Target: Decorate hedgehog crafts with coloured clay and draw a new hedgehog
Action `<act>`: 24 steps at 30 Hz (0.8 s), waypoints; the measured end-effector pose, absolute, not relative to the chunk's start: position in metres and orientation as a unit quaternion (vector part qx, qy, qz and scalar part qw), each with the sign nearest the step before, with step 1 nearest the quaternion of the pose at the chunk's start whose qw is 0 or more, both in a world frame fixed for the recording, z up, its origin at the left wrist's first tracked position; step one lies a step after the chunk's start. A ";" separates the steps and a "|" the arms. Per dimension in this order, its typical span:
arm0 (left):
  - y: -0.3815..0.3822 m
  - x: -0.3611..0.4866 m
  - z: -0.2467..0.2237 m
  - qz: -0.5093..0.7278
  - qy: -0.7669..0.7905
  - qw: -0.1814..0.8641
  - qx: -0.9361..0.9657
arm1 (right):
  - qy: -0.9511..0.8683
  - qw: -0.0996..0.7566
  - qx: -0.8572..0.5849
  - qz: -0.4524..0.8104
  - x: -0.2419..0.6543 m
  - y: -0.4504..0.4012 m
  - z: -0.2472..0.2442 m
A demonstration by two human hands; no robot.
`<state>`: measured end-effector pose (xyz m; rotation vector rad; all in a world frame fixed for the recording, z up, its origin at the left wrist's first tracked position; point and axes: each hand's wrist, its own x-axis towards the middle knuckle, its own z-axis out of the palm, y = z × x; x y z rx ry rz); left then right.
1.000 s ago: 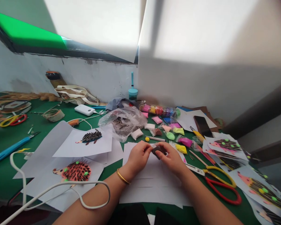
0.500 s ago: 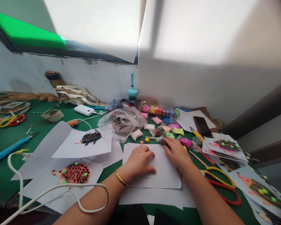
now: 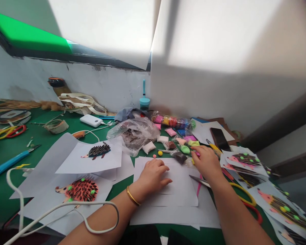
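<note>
My left hand (image 3: pixel 154 177) lies on a stack of white paper (image 3: pixel 178 200), its fingers bent but apart, holding nothing. My right hand (image 3: pixel 206 162) reaches over the small clay packets right of the paper, fingertips at a magenta packet; whether they grip it is hidden. A light green packet (image 3: pixel 185 149) and a dark packet (image 3: pixel 179 157) are just left of those fingers. Scissors with yellow and red handles (image 3: pixel 242 194) lie partly under my right forearm, blades pointing onto the paper. Small yellow (image 3: pixel 160 153) and pink (image 3: pixel 154 156) balls sit beyond the paper's far edge.
Hedgehog pictures lie at left (image 3: pixel 83 190) and right (image 3: pixel 244 159). A clear bag of seeds (image 3: pixel 135 134) stands behind the paper. A phone (image 3: pixel 219 139) is at the back right. A white cable (image 3: pixel 66 203) loops over my left forearm. A blue cutter (image 3: pixel 11 165) lies far left.
My right hand has moved right, off the dark packet and the paper's far corner, to the magenta packet. The scissors' blades now show. My left hand has barely moved.
</note>
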<state>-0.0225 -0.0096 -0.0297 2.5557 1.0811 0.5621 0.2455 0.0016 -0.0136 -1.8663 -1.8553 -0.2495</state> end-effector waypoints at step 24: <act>-0.012 -0.021 -0.028 0.165 0.377 0.183 0.893 | -0.640 -0.027 -0.766 0.059 0.245 0.131 0.009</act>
